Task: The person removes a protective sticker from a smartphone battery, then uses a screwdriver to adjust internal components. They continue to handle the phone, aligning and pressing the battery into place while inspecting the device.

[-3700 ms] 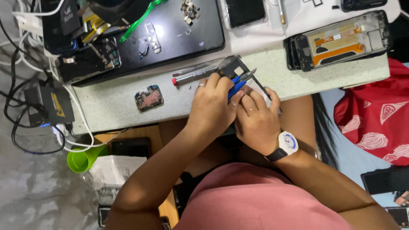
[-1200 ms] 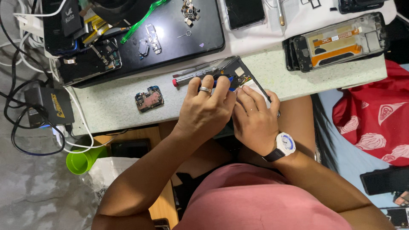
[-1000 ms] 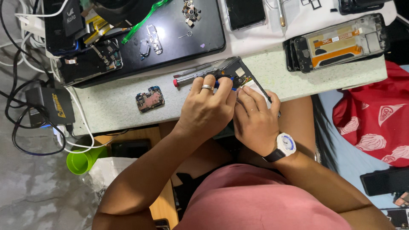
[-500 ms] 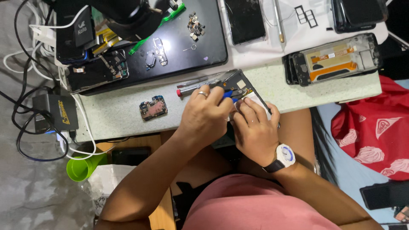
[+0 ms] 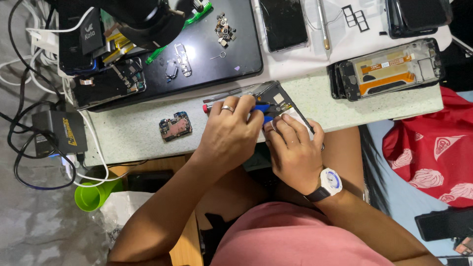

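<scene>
While your view is shifting left since a moment ago, your left hand (image 5: 231,135) keeps gripping a blue-handled screwdriver (image 5: 260,107) over the opened dark phone (image 5: 278,98) at the table edge, your right hand (image 5: 294,150) still clamping it.

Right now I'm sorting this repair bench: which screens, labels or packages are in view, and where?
Cracked phone screen: top centre, dark rectangle.
Open phone frame: right, orange ribbon inside.
Black power adapter: left edge, yellow label.
Opened phone: under left hand and right hand.
</scene>
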